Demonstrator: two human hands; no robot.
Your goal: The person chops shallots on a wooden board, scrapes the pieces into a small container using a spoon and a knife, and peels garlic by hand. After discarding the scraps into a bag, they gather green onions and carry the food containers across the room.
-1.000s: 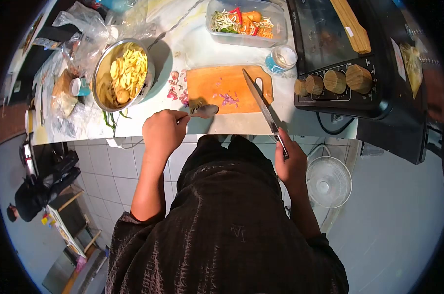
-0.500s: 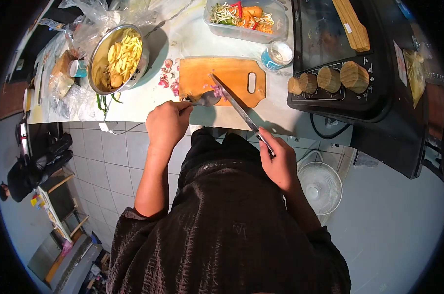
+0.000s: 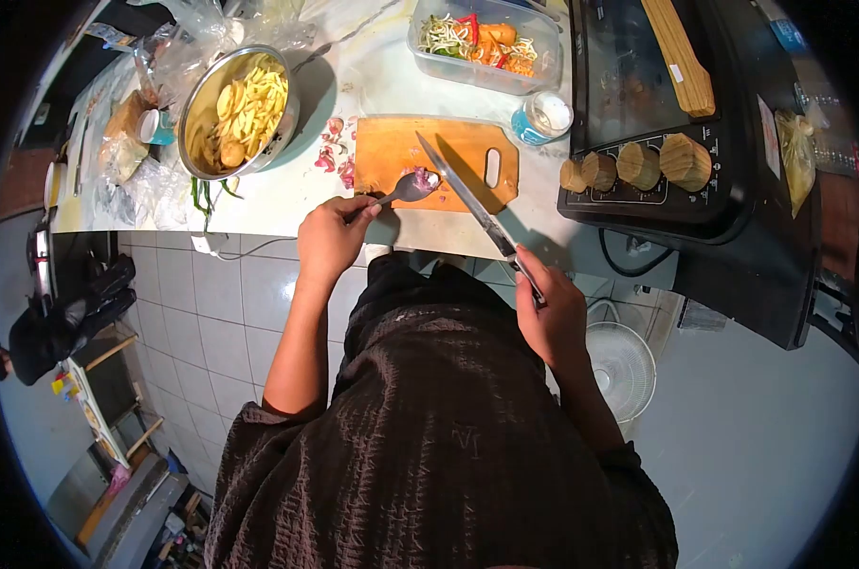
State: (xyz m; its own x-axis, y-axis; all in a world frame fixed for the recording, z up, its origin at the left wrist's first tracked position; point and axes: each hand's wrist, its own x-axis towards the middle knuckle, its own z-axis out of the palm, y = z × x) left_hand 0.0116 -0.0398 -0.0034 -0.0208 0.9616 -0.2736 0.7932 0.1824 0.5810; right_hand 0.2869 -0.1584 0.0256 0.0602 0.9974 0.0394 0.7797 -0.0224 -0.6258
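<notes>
My left hand is closed on the handle of a dark spoon. In its bowl lies chopped purple-pink shallot, over the near part of a wooden cutting board. My right hand grips a long knife, its blade slanting up and left above the board with the tip near the middle. Reddish shallot peels are scattered on the table just left of the board. Some small bits lie at the board's lower left.
A steel bowl of cut yellow pieces stands left, with green chillies below it. Behind the board are a plastic container of vegetables and a small jar. A black appliance with wooden knobs is at right; a fan stands below.
The spoon has turned and now shows shallot in its bowl; before, the shallot was at the blade beside it. The knife has shifted slightly right, away from the spoon.
</notes>
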